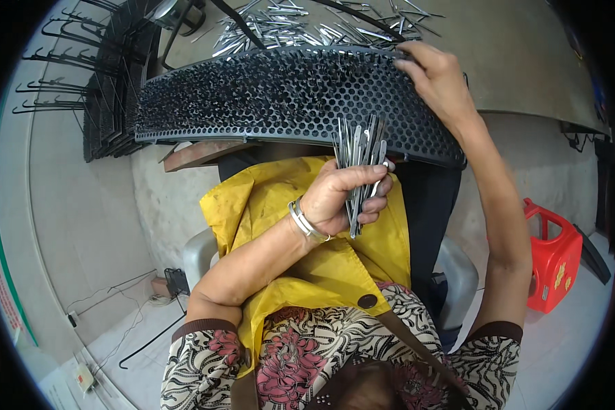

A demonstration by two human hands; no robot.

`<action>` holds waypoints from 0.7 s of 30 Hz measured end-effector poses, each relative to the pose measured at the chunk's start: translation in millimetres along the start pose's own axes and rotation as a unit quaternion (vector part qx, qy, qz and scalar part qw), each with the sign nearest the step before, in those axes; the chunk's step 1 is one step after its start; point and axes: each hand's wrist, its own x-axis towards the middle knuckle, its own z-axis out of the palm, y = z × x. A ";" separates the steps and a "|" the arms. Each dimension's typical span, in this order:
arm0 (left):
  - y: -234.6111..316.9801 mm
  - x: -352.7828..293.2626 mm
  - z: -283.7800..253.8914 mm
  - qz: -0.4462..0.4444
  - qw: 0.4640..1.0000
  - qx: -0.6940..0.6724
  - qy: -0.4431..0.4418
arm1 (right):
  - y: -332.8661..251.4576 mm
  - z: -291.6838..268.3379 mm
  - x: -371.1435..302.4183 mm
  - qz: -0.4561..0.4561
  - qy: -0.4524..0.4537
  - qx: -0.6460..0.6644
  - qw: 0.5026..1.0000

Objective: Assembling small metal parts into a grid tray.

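Beyond the black perforated tray (406, 113), the counter (512, 61) is carrying loose metal strips (273, 31). My left hand (348, 188) is gripping a strip bundle (363, 152) by the tray's near edge, its long axis pointing toward the tray; my right hand (439, 82) is curling at the far edge, its hold unclear.

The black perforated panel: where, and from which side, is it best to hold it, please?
Probably by the right-end rim of the black perforated panel, coming from the right: the holes there look mostly unfilled, while its left part looks crowded. The right hand is at its far edge, near that end.
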 end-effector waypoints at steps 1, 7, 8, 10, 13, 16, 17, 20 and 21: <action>0.9 0.0 -0.2 0.001 1.000 0.000 0.000 | -12.8 -3.3 -7.3 0.097 0.039 0.043 0.994; 5.0 0.7 5.2 0.000 1.000 0.013 -0.024 | -63.5 -23.9 -37.0 0.334 -0.153 0.480 0.796; 6.3 0.5 8.9 0.013 0.999 0.042 -0.019 | -65.5 -21.5 -40.7 0.346 -0.138 0.467 0.802; 7.6 -0.6 13.8 0.047 0.996 0.075 0.019 | -64.8 -19.2 -45.4 0.353 -0.096 0.482 0.797; 4.0 1.1 9.6 0.100 0.984 0.133 0.070 | -58.1 -21.6 -46.4 0.367 -0.037 0.509 0.778; 4.5 0.3 12.1 0.129 0.980 0.133 0.071 | -44.6 -30.1 -45.4 0.366 0.072 0.498 0.783; 5.0 -0.1 13.4 0.138 0.977 0.134 0.087 | -42.0 -33.5 -45.3 0.364 0.073 0.498 0.783; 5.2 3.1 14.9 0.179 0.963 0.157 0.123 | -48.6 -40.1 -44.2 0.353 -0.017 0.468 0.810; 5.6 3.8 16.3 0.203 0.951 0.178 0.148 | -54.9 -35.5 -46.1 0.345 -0.039 0.484 0.803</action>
